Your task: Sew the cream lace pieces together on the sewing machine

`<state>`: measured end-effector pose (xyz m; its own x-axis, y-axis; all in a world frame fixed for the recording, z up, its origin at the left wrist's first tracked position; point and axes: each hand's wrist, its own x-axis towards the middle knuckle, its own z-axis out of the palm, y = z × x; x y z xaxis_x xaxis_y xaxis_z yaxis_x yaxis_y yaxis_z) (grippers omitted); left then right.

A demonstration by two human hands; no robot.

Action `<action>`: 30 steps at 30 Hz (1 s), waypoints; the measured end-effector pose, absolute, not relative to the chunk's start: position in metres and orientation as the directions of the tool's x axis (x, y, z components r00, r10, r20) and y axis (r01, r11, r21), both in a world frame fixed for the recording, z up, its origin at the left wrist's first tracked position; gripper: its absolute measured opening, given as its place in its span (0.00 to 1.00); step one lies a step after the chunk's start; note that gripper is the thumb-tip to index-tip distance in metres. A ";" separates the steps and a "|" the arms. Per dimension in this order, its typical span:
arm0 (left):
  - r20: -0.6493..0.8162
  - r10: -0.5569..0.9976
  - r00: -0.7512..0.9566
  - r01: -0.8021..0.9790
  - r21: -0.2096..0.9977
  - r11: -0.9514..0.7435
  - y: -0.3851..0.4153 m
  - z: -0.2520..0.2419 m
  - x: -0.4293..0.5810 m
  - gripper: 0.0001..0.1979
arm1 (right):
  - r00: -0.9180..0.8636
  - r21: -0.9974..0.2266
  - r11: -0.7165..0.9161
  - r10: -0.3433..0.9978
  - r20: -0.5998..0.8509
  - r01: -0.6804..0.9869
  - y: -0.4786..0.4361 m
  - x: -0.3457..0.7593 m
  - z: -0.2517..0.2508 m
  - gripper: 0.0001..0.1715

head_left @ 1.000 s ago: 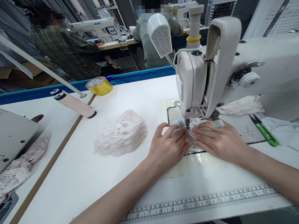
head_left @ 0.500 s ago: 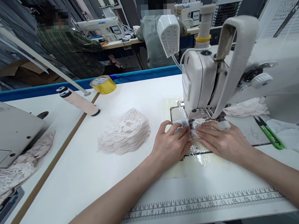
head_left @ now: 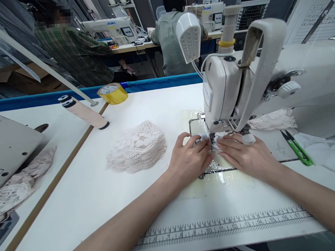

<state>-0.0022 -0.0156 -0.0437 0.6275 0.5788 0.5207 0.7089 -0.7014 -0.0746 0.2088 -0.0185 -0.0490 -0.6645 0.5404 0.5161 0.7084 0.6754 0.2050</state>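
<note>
Since the lace piece (head_left: 220,138) sits beneath the sewing machine (head_left: 224,89) just right of frame centre, left hand (head_left: 189,160) and right hand (head_left: 245,156) pressing it with flat, close-set fingers, a fingertip could slide in and get pierced.

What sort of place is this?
Most likely a garment sewing workshop. A white industrial sewing machine stands on the white worktable, a stack of cream lace pieces lies beside it, and a second white sewing machine stands on a bench behind, near two other people.
</note>
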 end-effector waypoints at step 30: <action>0.520 0.594 0.614 0.727 -0.081 -0.681 -0.012 -0.045 0.000 0.12 | -0.643 0.192 0.638 0.613 0.460 0.745 -0.017 0.208 -0.052 0.19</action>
<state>-0.0004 -0.0123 -0.0447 0.6138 0.5936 0.5205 0.7274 -0.6815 -0.0806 0.2083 -0.0169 -0.0516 -0.6428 0.6127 0.4597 0.7455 0.6384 0.1916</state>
